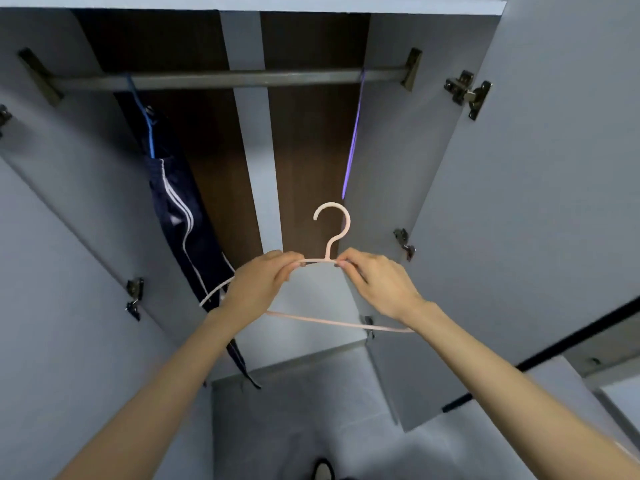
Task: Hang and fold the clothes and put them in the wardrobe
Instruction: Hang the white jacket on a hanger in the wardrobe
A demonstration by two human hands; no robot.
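Open wardrobe (256,168): pale grey doors swung wide to both sides, dark brown wood-grain back panels split by a grey centre strip. Metal hinges (467,93) show on the inner door edges. A dull metal rail (225,79) spans the top on angled brackets. The long middle stretch of the rail is bare.

At the rail's left end, a blue hanger (149,129) carries navy track trousers (180,216) with white side stripes, soft cloth hanging long toward the wardrobe's bottom edge. At the right end, a thin purple hanger (353,143) hangs edge-on against the side wall.

Both bare forearms reach up and forward, near the middle of the opening. Left hand (258,285) and right hand (379,285) hold a slim pink hanger (327,251) well below the rail, hook upright. Left fingers (291,263) are curled round the top bar just left of the hook's stem; right fingers (346,263) pinch it just right of the stem. The hanger carries no garment; its smooth lower bar runs beneath both wrists.
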